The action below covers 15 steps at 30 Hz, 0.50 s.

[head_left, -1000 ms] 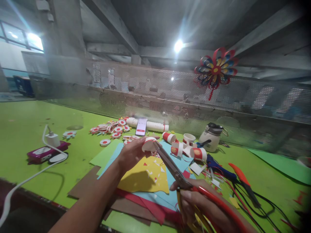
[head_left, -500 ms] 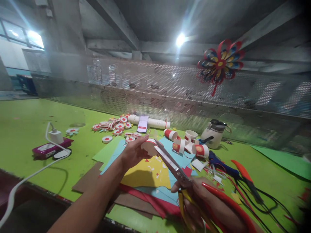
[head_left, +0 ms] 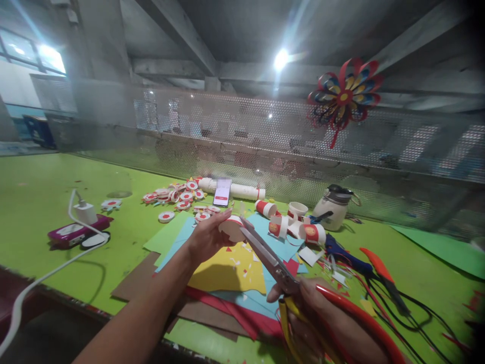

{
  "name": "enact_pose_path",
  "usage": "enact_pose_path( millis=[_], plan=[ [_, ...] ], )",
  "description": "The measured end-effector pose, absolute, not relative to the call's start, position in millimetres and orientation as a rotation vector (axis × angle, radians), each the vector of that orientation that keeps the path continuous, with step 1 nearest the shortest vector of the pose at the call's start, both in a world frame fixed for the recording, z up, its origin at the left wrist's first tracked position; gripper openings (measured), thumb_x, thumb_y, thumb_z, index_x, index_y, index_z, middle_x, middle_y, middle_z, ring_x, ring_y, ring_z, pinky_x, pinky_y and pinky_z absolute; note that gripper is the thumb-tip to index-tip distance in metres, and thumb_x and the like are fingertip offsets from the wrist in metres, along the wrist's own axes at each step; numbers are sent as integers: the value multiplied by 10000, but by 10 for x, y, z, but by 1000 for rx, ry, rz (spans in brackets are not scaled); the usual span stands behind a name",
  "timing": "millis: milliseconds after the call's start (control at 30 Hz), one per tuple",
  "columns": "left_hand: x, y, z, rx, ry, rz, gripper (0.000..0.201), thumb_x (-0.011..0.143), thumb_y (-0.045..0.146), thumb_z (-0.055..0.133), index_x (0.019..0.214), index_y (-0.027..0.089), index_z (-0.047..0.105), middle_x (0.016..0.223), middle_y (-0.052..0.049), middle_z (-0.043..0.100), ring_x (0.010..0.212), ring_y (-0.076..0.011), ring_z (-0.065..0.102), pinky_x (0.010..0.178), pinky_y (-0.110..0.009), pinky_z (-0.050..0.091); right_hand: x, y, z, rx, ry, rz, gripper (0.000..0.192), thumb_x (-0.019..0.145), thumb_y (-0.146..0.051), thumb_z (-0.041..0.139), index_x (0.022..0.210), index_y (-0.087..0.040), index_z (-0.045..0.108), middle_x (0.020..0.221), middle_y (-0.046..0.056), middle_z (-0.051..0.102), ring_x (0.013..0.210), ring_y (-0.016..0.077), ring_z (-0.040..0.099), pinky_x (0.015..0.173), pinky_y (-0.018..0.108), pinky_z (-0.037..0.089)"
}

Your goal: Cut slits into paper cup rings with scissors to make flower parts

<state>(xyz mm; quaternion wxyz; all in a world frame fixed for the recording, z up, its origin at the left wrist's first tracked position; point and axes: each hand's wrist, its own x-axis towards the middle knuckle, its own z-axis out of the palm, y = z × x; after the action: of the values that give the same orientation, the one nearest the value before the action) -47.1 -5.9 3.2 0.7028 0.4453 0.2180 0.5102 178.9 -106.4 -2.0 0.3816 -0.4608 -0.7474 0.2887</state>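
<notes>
Left hand (head_left: 208,235) is clamped on a round piece (head_left: 231,230), held above the yellow sheet (head_left: 223,278). Right hand (head_left: 322,308) grips scissors (head_left: 280,273), blades at the piece's right edge. Hands apart. Red-and-white cups (head_left: 312,233) lie right of the phone (head_left: 222,193).

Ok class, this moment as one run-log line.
left hand: holds round paper piece; right hand: grips scissors; blades: at piece's edge; phone: in front of white tube

No legible text.
Marks on phone (head_left: 222,192) too small to read; gold print on paper cups (head_left: 312,233) likewise.
</notes>
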Motion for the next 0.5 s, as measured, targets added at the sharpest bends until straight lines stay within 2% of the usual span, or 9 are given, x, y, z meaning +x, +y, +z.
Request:
enact_pose_path(
  millis=[100,200,267,367,500],
  plan=[
    [-465,-57,34,1003,459,1126,268,756,385,578,789,141,684,820,-81,698,650,-144,624,480,-196,441,1855,-1072,11,-1224,-1876,849,548,899,-551,305,848,-197,720,404,-19,491,329,99,464,349,186,407],
    [-461,-56,35,1005,481,1140,269,745,391,588,769,136,671,797,-84,699,624,-148,628,471,-201,445,1926,-1087,35,-1238,-1816,913,505,787,-653,434,879,-240,710,653,43,646,586,179,611,514,257,501],
    [-460,-57,36,998,514,1149,276,738,391,595,767,125,666,771,-85,695,608,-146,625,466,-198,445,1942,-1098,47,-1230,-1801,958,533,685,-705,519,913,-259,703,754,54,663,698,218,622,577,287,512],
    [-463,-57,36,989,521,1142,285,741,383,596,782,109,664,787,-92,695,614,-139,625,467,-188,439,1916,-1108,72,-1230,-1793,1048,537,745,-681,473,908,-222,701,719,43,627,662,184,598,578,281,500],
    [-467,-53,35,1006,468,1119,275,751,379,586,795,117,659,811,-90,697,626,-152,636,459,-192,431,1862,-1105,77,-1236,-1784,1186,525,869,-590,360,926,-170,671,555,-14,510,466,92,480,436,202,411]
  ],
)
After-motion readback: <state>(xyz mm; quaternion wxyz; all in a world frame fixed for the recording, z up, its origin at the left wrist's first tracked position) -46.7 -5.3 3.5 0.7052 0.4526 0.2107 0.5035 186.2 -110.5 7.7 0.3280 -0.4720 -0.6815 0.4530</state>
